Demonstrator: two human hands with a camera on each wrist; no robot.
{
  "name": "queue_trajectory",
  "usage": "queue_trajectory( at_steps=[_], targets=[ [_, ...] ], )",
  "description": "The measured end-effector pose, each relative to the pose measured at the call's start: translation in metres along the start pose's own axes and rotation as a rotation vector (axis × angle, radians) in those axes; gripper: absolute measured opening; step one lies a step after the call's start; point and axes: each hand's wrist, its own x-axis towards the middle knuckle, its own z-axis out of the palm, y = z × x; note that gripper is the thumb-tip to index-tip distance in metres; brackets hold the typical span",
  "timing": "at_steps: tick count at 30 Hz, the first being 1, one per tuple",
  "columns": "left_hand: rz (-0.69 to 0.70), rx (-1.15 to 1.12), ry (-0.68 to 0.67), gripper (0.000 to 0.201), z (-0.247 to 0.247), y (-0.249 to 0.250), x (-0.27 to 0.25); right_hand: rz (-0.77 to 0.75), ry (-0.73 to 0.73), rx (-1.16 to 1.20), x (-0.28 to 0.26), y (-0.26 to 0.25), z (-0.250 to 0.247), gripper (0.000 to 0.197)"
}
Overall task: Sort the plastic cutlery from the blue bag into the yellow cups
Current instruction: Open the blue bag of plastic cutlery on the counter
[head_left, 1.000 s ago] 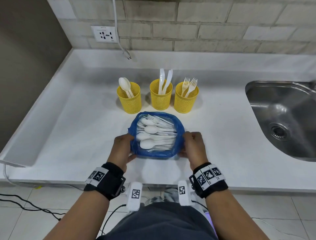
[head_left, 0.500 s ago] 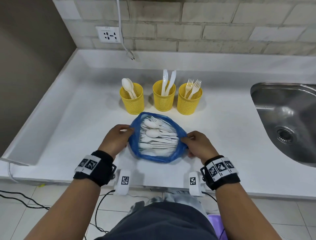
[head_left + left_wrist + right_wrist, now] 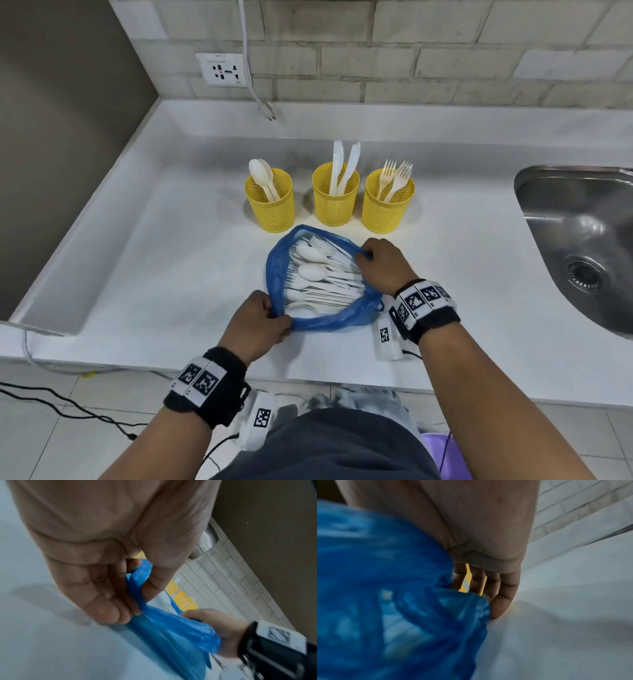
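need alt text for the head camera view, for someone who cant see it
Two hands hold open a blue bag of white plastic cutlery on a white counter: left hand at its near rim, right hand at its far-right rim. Behind stand three yellow cups of spoons, knives and forks.

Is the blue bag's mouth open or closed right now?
Open: both hands, left hand and right hand, hold the blue bag rim apart, exposing white cutlery inside.
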Motion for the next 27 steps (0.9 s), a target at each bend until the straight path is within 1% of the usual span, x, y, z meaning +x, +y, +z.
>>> queue_trajectory(
  at_steps=[2,5,7,9,11,13,14,15,17,19,21,24,27],
  targets=[
    [0.051,0.019,0.062,0.025,-0.007,0.004,0.006,0.043,0.018,0.047,-0.011,0.007,-0.002,0.018],
    [0.134,-0.004,0.117,0.031,-0.014,0.015,0.016,0.123,0.052,0.129,-0.034,0.017,0.000,0.024],
    [0.182,-0.112,0.120,0.030,-0.013,0.023,0.022,0.174,0.044,0.185,-0.051,0.020,0.003,0.030],
    [0.158,-0.291,0.099,0.034,-0.010,0.030,0.025,0.207,-0.007,0.216,-0.068,0.021,0.005,0.032],
    [0.106,-0.387,0.082,0.048,-0.004,0.032,0.025,0.222,-0.034,0.232,-0.078,0.022,0.007,0.031],
    [0.068,-0.302,0.050,0.065,0.003,0.028,0.023,0.241,0.006,0.271,-0.081,0.022,0.008,0.032],
    [0.058,-0.223,0.016,0.072,0.006,0.026,0.020,0.247,0.029,0.288,-0.080,0.021,0.007,0.034],
    [0.055,-0.151,-0.015,0.074,0.010,0.023,0.018,0.246,0.040,0.284,-0.079,0.021,0.008,0.037],
    [0.086,-0.054,-0.038,0.070,0.014,0.019,0.015,0.220,0.012,0.221,-0.078,0.021,0.009,0.036],
    [0.129,0.060,-0.018,0.065,0.012,0.018,0.012,0.185,-0.022,0.167,-0.079,0.022,0.011,0.028],
    [0.142,0.133,0.000,0.061,0.006,0.018,0.011,0.169,-0.027,0.147,-0.083,0.023,0.012,0.024],
    [0.140,0.127,-0.002,0.053,-0.004,0.016,0.007,0.174,-0.026,0.162,-0.087,0.027,0.013,0.026],
    [0.172,0.116,-0.008,0.053,-0.011,0.013,0.004,0.178,-0.032,0.185,-0.089,0.027,0.014,0.028]
  ],
)
